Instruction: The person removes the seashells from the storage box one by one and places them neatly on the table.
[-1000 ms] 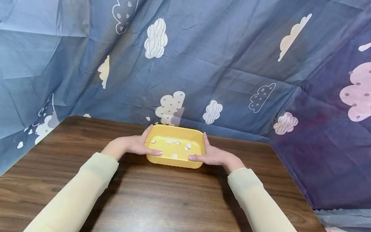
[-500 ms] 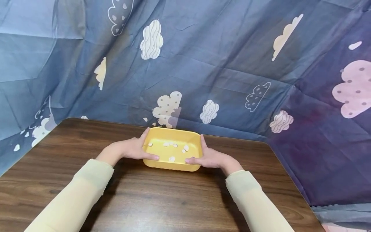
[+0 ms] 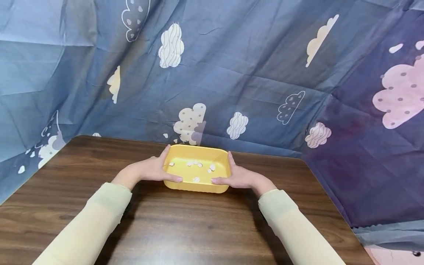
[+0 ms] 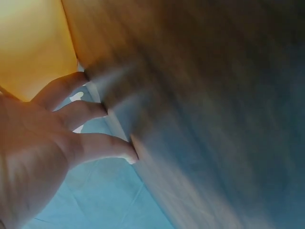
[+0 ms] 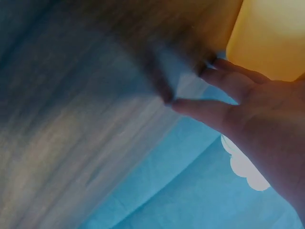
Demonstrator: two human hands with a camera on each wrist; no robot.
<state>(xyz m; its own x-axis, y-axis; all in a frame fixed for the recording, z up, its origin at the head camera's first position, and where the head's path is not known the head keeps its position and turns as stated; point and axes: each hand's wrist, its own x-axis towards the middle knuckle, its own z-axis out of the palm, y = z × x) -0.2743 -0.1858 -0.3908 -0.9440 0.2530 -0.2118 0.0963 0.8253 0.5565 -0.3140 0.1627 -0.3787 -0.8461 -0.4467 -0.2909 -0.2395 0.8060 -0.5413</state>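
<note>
A shallow yellow plastic bin [image 3: 195,187] sits near the back edge of the table in the head view, with several small white pieces [image 3: 212,167] scattered over its floor. My left hand [image 3: 152,169] holds its left end and my right hand [image 3: 243,177] its right end. Both thumbs lie over the front rim, and the index fingers reach along the ends toward the back corners. In the left wrist view, the other fingers of the left hand [image 4: 43,138] spread down to the tabletop. The right wrist view has the right hand's fingers [image 5: 202,110] reaching to the wood likewise.
The dark wood-grain tabletop [image 3: 192,228] extends in front of the bin and to both sides. Behind it hangs a blue cloth [image 3: 212,77] printed with clouds, close to the table's back edge. More cloth [image 3: 347,176] hangs along the right side.
Both hands keep their hold on the bin. The whole head view has shifted slightly, while bin, white pieces and hands stay about the same relative to the table.
</note>
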